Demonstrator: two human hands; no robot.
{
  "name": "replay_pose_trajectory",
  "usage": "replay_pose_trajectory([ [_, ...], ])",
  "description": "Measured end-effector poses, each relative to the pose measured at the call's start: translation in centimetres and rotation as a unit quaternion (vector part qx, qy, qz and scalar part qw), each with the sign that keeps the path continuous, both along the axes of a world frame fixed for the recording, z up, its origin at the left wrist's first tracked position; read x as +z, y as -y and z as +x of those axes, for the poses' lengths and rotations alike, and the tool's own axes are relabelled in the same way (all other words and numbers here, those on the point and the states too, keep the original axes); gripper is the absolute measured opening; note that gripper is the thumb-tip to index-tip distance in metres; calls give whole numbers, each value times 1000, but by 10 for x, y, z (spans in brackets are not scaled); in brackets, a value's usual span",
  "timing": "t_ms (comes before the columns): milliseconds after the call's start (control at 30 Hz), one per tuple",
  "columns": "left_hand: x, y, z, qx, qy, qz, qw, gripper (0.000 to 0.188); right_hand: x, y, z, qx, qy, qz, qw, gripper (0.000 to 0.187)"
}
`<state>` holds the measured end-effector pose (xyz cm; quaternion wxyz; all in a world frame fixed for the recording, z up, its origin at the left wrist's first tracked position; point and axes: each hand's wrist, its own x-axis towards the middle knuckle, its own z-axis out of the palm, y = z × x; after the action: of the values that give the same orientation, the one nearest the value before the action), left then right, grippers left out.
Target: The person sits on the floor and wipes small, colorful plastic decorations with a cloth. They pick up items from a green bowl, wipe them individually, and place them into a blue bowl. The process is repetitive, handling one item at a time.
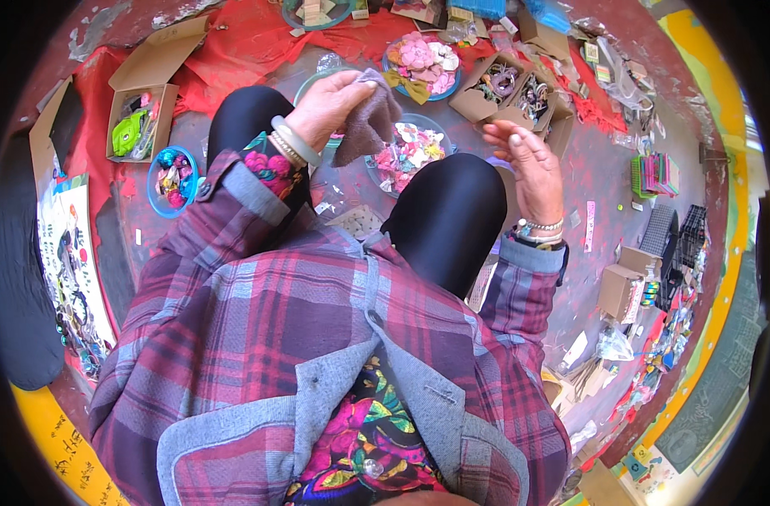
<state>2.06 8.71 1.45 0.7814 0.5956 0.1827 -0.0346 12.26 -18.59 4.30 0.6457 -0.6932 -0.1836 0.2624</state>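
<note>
My left hand (326, 105) is closed on the upper edge of a mauve-brown cloth (370, 126), which hangs down in loose folds above my knees. Several bracelets circle that wrist. Raised beyond my right knee, my right hand (528, 169) has loosely bent fingers spread apart, and nothing shows in them. It is nearest to open cardboard boxes (479, 108) filled with hair ties and small trinkets. Just below the cloth is a clear bowl (446, 139) full of pink, white and yellow bows. Farther off, a blue bowl (458, 84) holds large pink and cream fabric flowers.
On the left are a blue basket (152, 187) of shiny bows and a cardboard box (167, 105) with a bright green item. A green basket (638, 175) of coloured cards, a small brown box (614, 291) and plastic bags lie on the right. Red cloth (233, 59) spreads across the far side.
</note>
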Motion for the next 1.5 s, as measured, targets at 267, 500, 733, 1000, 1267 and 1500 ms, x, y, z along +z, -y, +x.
replay_pose_trajectory([
  [267,21,50,-42,-74,414,385,821,20,-42,-81,-105,-4,-227,150,962,27],
  [500,59,63,-111,-276,489,560,609,43,-47,-71,-111,17,-207,309,928,37],
  [733,38,44,-146,-229,501,567,612,40,-1,-80,-116,63,557,-182,808,42],
  [1000,21,30,-147,-159,410,618,651,41,-8,-81,-119,71,261,-17,963,43],
  [1267,35,-60,-119,40,384,628,675,29,48,-97,-75,195,630,-385,646,33],
  [1500,-59,-157,-43,86,154,580,795,20,-2,-85,-25,206,588,-283,730,6],
])
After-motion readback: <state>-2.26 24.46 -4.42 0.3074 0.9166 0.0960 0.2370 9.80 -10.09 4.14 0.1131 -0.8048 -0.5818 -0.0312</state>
